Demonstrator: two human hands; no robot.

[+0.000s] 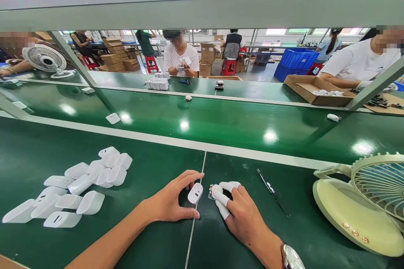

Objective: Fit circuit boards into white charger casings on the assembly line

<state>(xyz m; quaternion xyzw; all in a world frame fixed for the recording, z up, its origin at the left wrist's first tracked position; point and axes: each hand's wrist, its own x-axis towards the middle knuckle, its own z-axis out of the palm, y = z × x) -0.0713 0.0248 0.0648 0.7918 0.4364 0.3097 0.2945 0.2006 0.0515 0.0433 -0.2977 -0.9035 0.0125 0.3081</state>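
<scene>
My left hand (172,199) rests on the green table and curls round a small white charger housing (195,193), gripping it between thumb and fingers. My right hand (241,214), with white finger cots on the thumb and two fingers, pinches a small green circuit board (211,192) right beside the housing. A watch sits on my right wrist. A pile of several white charger shells (78,185) lies to the left of my left hand.
Thin tweezers (272,191) lie right of my hands. A cream desk fan (362,206) lies at the right edge. Beyond runs a green conveyor belt (221,122) carrying a few white parts. Other workers sit across it, with cardboard boxes (315,90) and blue crates.
</scene>
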